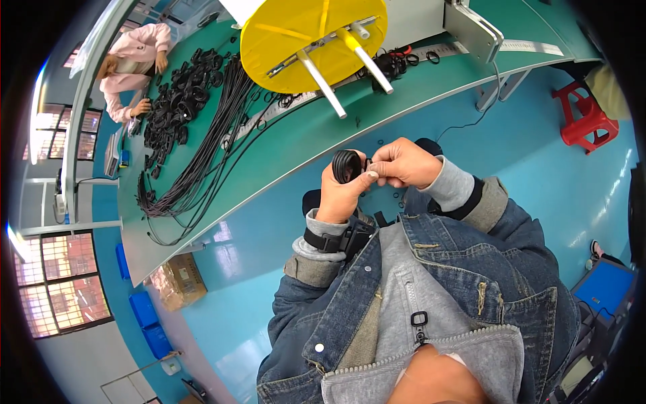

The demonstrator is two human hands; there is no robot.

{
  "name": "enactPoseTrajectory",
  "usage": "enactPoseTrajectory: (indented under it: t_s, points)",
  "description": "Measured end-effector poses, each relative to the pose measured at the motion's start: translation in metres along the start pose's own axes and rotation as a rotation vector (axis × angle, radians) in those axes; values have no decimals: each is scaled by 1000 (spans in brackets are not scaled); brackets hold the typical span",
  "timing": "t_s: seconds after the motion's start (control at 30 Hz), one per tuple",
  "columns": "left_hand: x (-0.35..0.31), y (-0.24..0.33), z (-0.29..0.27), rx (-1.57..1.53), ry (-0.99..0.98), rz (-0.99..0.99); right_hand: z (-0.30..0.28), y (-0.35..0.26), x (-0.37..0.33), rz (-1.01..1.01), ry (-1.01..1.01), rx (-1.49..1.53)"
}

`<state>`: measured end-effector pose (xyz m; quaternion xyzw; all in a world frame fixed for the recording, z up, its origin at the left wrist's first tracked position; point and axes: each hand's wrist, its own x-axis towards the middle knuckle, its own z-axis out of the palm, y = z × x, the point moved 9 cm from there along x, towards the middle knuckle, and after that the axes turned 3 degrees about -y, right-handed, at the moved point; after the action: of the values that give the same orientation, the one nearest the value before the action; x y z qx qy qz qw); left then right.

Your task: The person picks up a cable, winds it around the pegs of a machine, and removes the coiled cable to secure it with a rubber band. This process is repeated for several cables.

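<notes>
A small coil of black cable sits in my left hand, whose fingers are wrapped round it. My right hand is beside it, thumb and fingertips pinched together at the coil's right side. A short dark piece shows between the two hands, perhaps a cable end or a tie; its kind is too small to make out. Both hands are held in front of my chest, just off the near edge of the green table. Beyond them, a yellow disc carries metal rods, one partly yellow.
Long black cables lie across the table, beside a heap of coiled cables. A person in pink works at the far left. A red stool stands at right; a cardboard box and blue bins are at left.
</notes>
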<state>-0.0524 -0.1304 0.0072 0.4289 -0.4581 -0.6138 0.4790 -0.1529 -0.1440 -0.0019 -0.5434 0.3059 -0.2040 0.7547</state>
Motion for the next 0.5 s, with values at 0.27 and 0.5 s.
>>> enactPoseTrajectory:
  t_s: [0.27,0.5]
  points:
    - [1,-10,-18,-226,37,-25,3,-9,0,-246,102,548]
    - [-11,-22,-3,-297,-88,-268,4,-39,-11,-141,51,-82]
